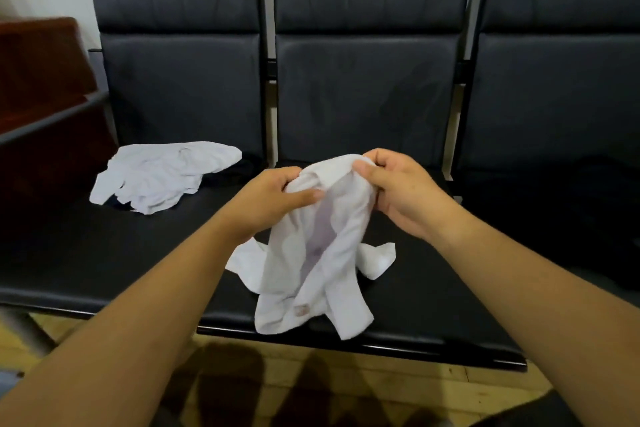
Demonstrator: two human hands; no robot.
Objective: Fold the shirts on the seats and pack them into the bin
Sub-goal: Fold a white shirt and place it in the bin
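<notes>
Both hands pinched the top edge of 1 thin white shirt (311,274) above the middle seat (433,288), with the left hand (273,198) and right hand (398,191) level and their fingers curled into the cloth. Its long axis hung from them toward the seat's front edge, collar lowest, limp and creased. A rumpled white pile (162,177) lay on the left seat (69,253).

Reaches forward with both bare arms, hands close together but not touching. Pinches the top of a shirt (322,243) with the left hand (273,198), thumb flat across the cloth. Grips the other side with the right hand (398,191), fingers curled, thumb on top.
</notes>
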